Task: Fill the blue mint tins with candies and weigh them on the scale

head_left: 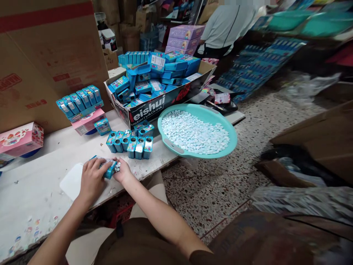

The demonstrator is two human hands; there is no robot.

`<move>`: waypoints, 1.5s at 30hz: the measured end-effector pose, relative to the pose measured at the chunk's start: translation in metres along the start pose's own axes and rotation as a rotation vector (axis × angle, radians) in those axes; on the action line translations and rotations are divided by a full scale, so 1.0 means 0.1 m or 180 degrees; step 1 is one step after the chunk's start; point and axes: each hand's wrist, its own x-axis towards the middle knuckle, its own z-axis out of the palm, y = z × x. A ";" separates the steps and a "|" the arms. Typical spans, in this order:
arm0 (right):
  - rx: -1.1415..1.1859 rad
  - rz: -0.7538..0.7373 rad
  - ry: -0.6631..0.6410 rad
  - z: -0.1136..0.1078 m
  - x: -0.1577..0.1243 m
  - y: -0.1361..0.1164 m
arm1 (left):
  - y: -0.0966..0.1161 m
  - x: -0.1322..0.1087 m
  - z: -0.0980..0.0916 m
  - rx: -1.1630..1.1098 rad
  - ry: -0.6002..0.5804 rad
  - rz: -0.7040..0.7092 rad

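My left hand (92, 178) is wrapped round a blue candy tin (110, 170), tipped on its side near the table's front edge. At the tin's right end, my right hand (124, 172) is cupped and holds small pale candies (117, 166) against it. Just beyond stand several open blue tins (139, 147) in short rows, candies heaped on top of one. To the right, a turquoise basin (233, 138) contains a broad layer of pale candies (197, 132). A white plastic sheet or lid (72, 182) lies partly behind my left hand.
A black carton (147, 110) full of blue tins stands behind the rows. Pink boxes (91, 121) carry more tins at the left, before a large cardboard box (49, 62). A person (227, 27) is in the background. The basin overhangs the table edge.
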 end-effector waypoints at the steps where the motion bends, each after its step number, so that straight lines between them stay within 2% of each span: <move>1: 0.0026 -0.0065 0.0039 0.00 0.00 -0.01 | -0.01 -0.01 0.03 -0.0107 0.0022 -0.0134; 5: 0.0174 -0.0305 0.0232 0.00 -0.02 -0.06 | -0.04 -0.05 0.19 -0.0679 0.0369 -0.0755; 9: 0.0237 -0.0340 0.0079 0.05 -0.07 -0.09 | -0.02 -0.12 0.26 -0.1424 0.1009 -0.1453; 14: 0.0040 -0.0110 0.0092 0.04 -0.16 -0.14 | -0.12 -0.32 0.09 -0.2623 0.1833 -0.2966; 17: -0.0062 0.0222 -0.0005 -0.08 -0.19 -0.20 | -0.25 -0.53 -0.02 -0.2854 0.2220 -0.3497; 19: -0.0181 0.0361 -0.0046 -0.20 -0.21 -0.23 | -0.33 -0.68 -0.03 -0.2877 0.2374 -0.3700; 24: -0.0431 0.0550 -0.0173 -0.46 -0.25 -0.25 | -0.47 -0.93 0.24 -0.3197 0.2416 -0.3860; 29: -0.0536 0.0579 -0.0273 -0.58 -0.31 -0.25 | -0.55 -0.99 0.49 -0.3295 0.2204 -0.3787; 33: -0.0549 0.0504 -0.0188 -0.59 -0.35 -0.24 | -0.60 -1.05 0.43 -0.3064 0.1942 -0.3066; 36: -0.0600 0.0493 -0.0159 -0.57 -0.37 -0.24 | -0.63 -1.23 0.29 -0.2474 0.2038 -0.2734; 40: -0.0659 0.0440 -0.0137 -0.57 -0.39 -0.29 | -0.72 -1.67 0.19 -0.1566 0.2451 -0.2961; 43: -0.0757 0.0414 -0.0177 -0.62 -0.37 -0.35 | -0.82 -2.00 0.27 -0.1050 0.2716 -0.3318; 45: -0.0835 0.0410 -0.0185 -0.66 -0.34 -0.38 | -0.86 -2.15 0.36 -0.0922 0.2707 -0.3548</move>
